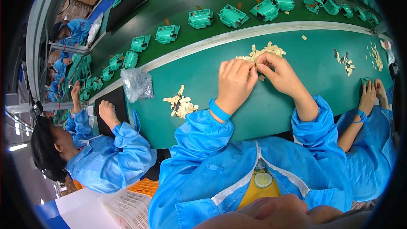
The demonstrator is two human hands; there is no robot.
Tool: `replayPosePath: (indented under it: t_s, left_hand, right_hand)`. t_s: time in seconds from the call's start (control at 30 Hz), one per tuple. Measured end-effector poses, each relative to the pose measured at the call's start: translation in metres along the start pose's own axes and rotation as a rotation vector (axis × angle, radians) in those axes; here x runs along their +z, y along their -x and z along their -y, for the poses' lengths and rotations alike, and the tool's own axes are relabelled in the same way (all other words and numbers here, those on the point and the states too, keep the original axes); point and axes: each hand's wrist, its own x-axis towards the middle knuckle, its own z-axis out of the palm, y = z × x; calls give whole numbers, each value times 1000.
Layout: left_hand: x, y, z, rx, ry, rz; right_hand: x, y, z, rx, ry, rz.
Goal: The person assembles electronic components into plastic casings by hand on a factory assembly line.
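Green bench, clear bag, cream pieces partly blocked by left grip and right grip, both pinched narrow, contents unclear

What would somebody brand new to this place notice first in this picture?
Probably the row of green casings curving across the dark green surface beyond the table. Then, near the middle, the person's left hand and right hand, fingertips close together by a pile of cream-coloured pieces. Left of them sits a crumpled clear plastic bag.
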Motion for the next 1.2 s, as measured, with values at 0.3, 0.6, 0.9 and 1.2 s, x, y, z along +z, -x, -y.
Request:
replayPosePath:
  t_s: [0.3,0.6,0.9,1.2]
  left_hand:
    - [9,4,10,-464,159,26]
    - [18,-5,-2,-235,27,26]
    - [19,-5,-5,-136,124,120]
    - [22,-8,-10,-159,159,89]
  right_hand:
    - [-22,-4,-9,148,-348,-59]
    - [-24,-3,-14,126,-167,-99]
    - [-23,0,-1,43,-5,-145]
    - [-26,5,-4,-247,339,-170]
